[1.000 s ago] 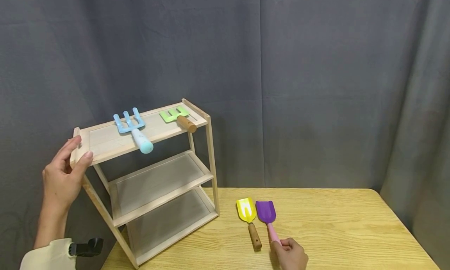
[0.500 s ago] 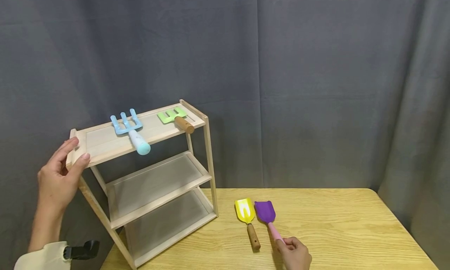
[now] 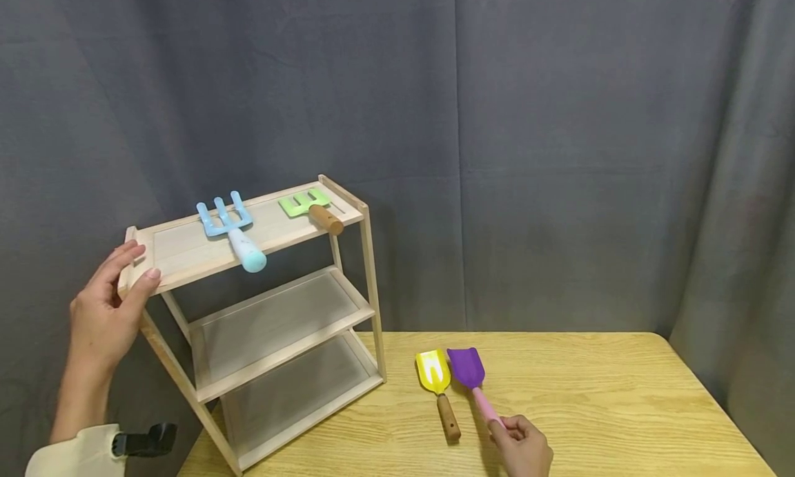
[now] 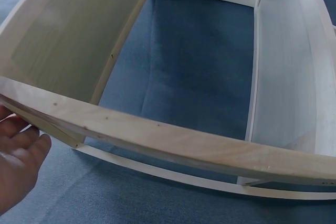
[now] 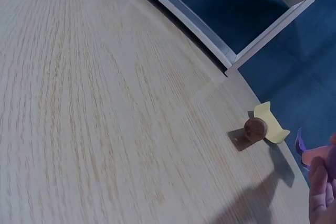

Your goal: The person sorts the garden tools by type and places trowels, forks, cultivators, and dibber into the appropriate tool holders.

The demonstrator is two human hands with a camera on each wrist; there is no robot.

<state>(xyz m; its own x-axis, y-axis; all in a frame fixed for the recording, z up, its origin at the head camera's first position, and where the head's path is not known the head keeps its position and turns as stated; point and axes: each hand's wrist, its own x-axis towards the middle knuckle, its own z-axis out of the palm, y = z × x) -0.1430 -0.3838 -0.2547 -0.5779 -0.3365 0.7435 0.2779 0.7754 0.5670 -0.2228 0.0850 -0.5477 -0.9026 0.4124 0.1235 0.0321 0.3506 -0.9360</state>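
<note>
My left hand (image 3: 105,311) grips the left end of the top board of a three-tier wooden shelf (image 3: 205,391), thumb at the front edge and fingers over the side rail. In the left wrist view those fingers (image 4: 23,145) are partly hidden by the rail. My right hand (image 3: 523,446) pinches the pink handle of a toy shovel with a purple blade (image 3: 467,368), held just over the table as its shadow shows. Left of it lies a yellow toy shovel (image 3: 433,371) with a brown wooden handle.
On the shelf's top board lie a blue toy garden fork (image 3: 226,221) and a green one (image 3: 304,203) with a wooden handle. Both handles stick out past the front edge. The wooden table (image 3: 596,394) reaches back to a grey curtain (image 3: 559,152).
The purple shovel has risen slightly off the table in my right hand, its blade shifting up in the view. My left hand keeps its hold on the shelf.
</note>
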